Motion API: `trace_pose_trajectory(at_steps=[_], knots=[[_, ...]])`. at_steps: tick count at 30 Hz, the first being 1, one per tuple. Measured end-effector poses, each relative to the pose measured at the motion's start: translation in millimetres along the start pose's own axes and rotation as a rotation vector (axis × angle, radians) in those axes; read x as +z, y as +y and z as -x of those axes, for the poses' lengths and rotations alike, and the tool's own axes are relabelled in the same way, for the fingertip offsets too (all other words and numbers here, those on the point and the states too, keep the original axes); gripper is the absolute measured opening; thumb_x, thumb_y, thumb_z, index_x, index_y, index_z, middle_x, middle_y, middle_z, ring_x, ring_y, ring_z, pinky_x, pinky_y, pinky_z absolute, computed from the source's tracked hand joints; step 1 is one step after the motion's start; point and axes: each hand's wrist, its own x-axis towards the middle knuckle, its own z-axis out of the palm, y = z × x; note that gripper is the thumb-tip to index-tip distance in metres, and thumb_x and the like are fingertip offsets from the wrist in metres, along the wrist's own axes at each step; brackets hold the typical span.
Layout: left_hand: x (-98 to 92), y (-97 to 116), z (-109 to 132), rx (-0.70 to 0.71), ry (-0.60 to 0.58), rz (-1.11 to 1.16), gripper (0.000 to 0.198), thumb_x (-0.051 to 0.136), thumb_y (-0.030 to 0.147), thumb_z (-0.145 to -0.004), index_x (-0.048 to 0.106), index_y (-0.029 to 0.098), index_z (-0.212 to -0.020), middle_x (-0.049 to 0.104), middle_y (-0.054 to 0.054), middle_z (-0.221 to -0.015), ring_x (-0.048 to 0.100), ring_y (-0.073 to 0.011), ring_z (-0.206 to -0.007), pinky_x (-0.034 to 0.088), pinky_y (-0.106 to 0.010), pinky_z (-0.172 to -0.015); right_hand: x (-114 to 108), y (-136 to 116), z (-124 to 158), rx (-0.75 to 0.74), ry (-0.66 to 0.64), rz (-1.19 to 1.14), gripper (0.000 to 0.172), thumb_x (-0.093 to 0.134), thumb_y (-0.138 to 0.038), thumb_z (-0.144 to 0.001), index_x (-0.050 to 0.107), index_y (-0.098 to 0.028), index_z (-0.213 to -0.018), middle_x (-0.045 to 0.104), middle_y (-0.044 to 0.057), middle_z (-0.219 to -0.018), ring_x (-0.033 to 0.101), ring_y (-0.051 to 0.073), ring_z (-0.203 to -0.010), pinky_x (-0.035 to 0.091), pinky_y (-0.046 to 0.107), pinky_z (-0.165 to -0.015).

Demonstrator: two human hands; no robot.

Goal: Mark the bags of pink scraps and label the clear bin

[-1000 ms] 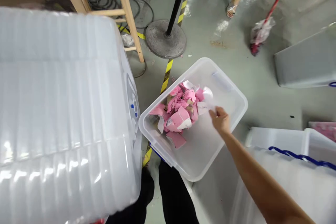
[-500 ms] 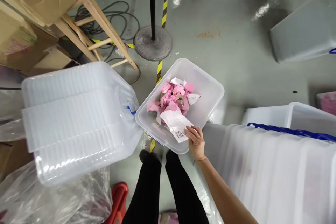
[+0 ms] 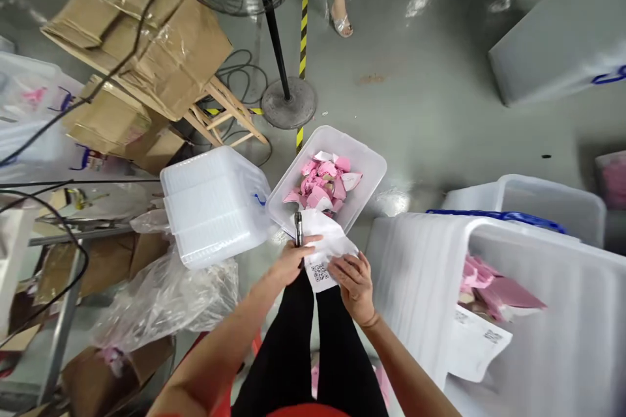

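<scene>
A white paper sheet (image 3: 328, 239) with a QR code is held above my legs, over the near edge of a clear plastic bin (image 3: 369, 166). My left hand (image 3: 292, 259) is closed around a dark pen (image 3: 298, 228) and touches the sheet's left side. The fingers of my right hand (image 3: 355, 283) pinch the sheet's right side. Torn pink and white scraps (image 3: 325, 181) lie inside the bin.
Stacked clear bins (image 3: 210, 202) stand on the left. Larger bins (image 3: 415, 267) on the right hold pink scraps and another sheet. Ahead are a fan stand's round base (image 3: 289, 104), a stool with cardboard (image 3: 180, 45), and a person's feet (image 3: 341, 21).
My left hand has come into view with the pen. The sheet has been lifted from the scraps toward my body by my right hand. The view has shifted and shows more around.
</scene>
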Motion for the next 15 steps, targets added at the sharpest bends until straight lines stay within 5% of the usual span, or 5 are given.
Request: trace_pose_trajectory(at_steps=[4,7,9,12,15], knots=[[16.7,42,17,0.085,0.004,-0.247,0.046,0.070,0.027,-0.066,0.076,0.009,-0.108,0.063,-0.002,-0.065,0.052,-0.0134,-0.061,0.042,-0.028,-0.064,-60,-33,3,0.189,-0.135,-0.199,0.046,0.049,-0.010,-0.090,0.063,-0.029,-0.129,0.070,0.004,-0.125,0.059,0.023,-0.120,0.052,0.047,-0.101],[38.4,56,43,0.105,-0.164,-0.614,0.043,0.062,0.021,-0.073,0.075,0.011,-0.112,0.053,0.002,-0.056,0.038,-0.0104,-0.053,0.032,-0.027,-0.057,-97,-64,-13,0.647,0.038,-0.414,0.033,0.056,-0.033,-0.091,0.068,-0.020,-0.120,0.074,0.009,-0.103,0.068,0.021,-0.091,0.060,0.037,-0.078],[57.3,56,58,0.130,-0.307,-0.791,0.034,0.059,0.019,-0.075,0.076,0.009,-0.102,0.054,0.001,-0.057,0.039,-0.0114,-0.053,0.031,-0.028,-0.057,-113,-84,-32,0.867,0.111,-0.573,0.044,0.065,-0.047,-0.084,0.068,-0.017,-0.115,0.071,0.007,-0.090,0.065,0.016,-0.070,0.057,0.031,-0.061],[82.2,50,79,0.170,-0.530,-0.897,0.016,0.059,0.018,-0.076,0.073,0.010,-0.075,0.059,-0.002,-0.061,0.046,-0.0132,-0.059,0.034,-0.029,-0.060,-124,-104,-55,0.982,0.151,-0.783,0.049,0.074,-0.053,-0.072,0.068,-0.014,-0.099,0.063,0.000,-0.068,0.052,0.010,-0.051,0.044,0.024,-0.045],[93.1,51,97,0.171,-0.710,-0.868,0.015,0.066,0.021,-0.074,0.073,0.012,-0.083,0.069,-0.003,-0.076,0.057,-0.0163,-0.072,0.042,-0.029,-0.069,-137,-107,-53,1.047,0.339,-0.936,0.045,0.076,-0.056,-0.068,0.062,-0.015,-0.080,0.054,-0.004,-0.053,0.049,0.010,-0.046,0.040,0.023,-0.043]])
